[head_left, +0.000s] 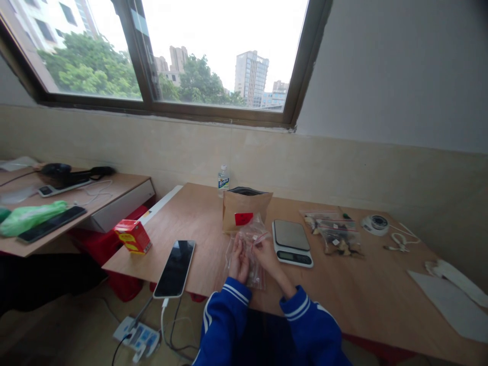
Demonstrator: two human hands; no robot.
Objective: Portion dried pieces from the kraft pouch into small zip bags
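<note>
My left hand [238, 263] and my right hand [268, 255] are together at the near edge of the wooden table [362, 295], both gripping a clear zip bag with a red seal strip [253, 235]. More such bags lie flat under my hands. A brown paper pouch with a red label [244, 211] stands open just behind the bag. A small digital scale [292, 242] sits right beside my right hand. Both sleeves are blue with white stripes.
A phone [176, 268] on a cable overhangs the table's left front edge, next to a red box [133, 236]. A water bottle [223, 180] stands at the back. Filled zip bags [336, 233], a tape roll [375, 224] and white sheets [450, 305] lie right. A second desk [95, 195] is left.
</note>
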